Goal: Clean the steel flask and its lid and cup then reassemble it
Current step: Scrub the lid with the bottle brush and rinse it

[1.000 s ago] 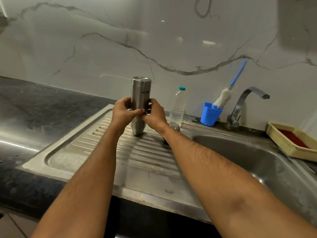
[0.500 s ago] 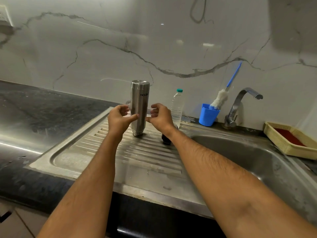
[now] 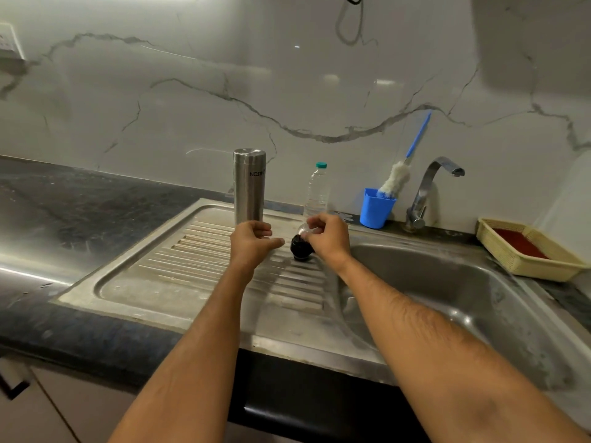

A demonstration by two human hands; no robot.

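One steel flask (image 3: 249,186), upside down on drainboard (image 3: 179,266). One black lid (image 3: 300,247). Left hand (image 3: 252,243) loose, empty; right hand (image 3: 329,238) grip unclear.

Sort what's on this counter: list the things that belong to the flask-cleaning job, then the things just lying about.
Job: upside-down steel flask on the drainboard; black round lid; white bottle brush with blue handle; steel tap; steel sink.

Lying about: clear plastic bottle with teal cap; blue plastic cup; yellow woven tray.
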